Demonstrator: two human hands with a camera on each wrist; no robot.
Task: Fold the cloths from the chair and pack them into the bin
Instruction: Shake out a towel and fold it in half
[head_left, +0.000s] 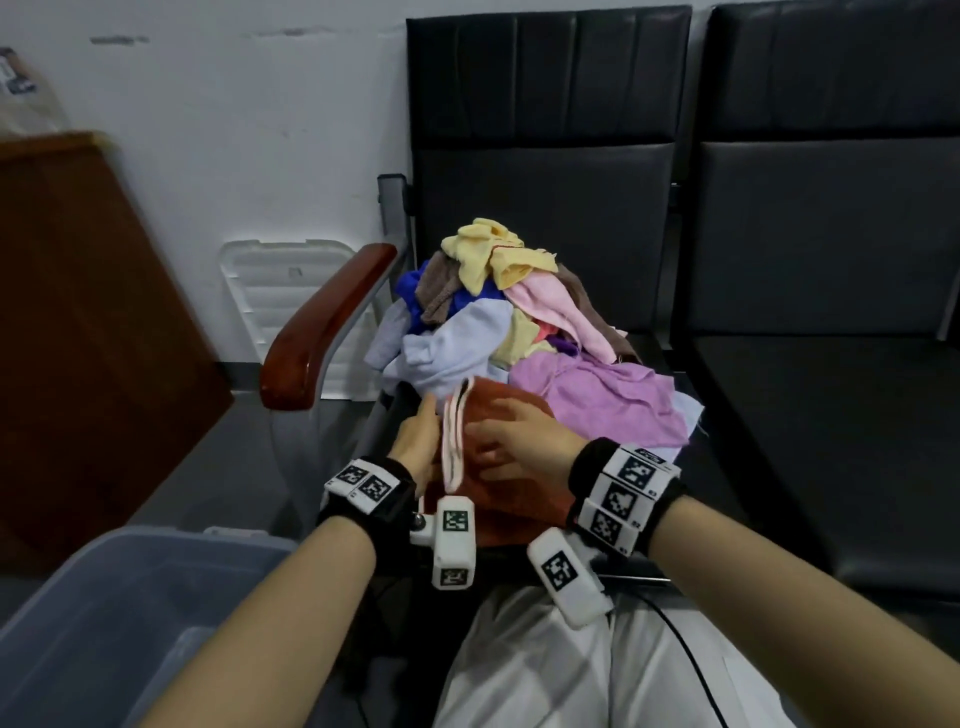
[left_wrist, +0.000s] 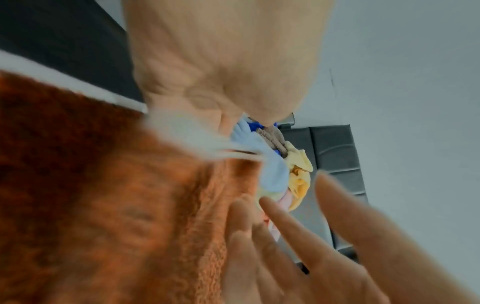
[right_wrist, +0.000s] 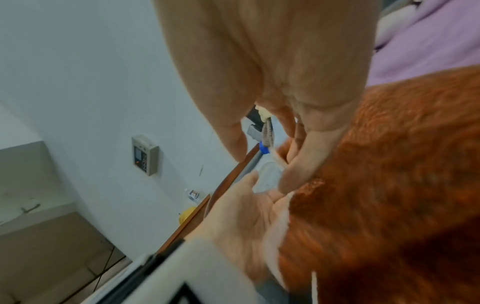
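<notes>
We find both hands on a rust-orange terry cloth (head_left: 498, 488) lying at the front edge of the chair seat (head_left: 691, 400). The right hand (head_left: 514, 441) lies flat on top of it with straight, spread fingers, pressing it down; it grips nothing. The left hand (head_left: 418, 441) stands against the cloth's left side, where a pale pink edge (head_left: 454, 441) is turned up; the head view hides its fingers behind that edge. The left wrist view supplies them: the left fingers (left_wrist: 226, 125) run straight beside the pale edge, not curled round it. The right wrist view shows the left palm (right_wrist: 241, 222) open and facing the orange pile, with the right fingers (right_wrist: 303, 162) extended above it.

Only the head view shows the surroundings. Behind the orange cloth sits a heap of unfolded cloths (head_left: 493, 312), with a lilac cloth (head_left: 608, 405) spread to its right. A translucent grey bin (head_left: 119, 613) stands lower left, beside the wooden armrest (head_left: 322, 327).
</notes>
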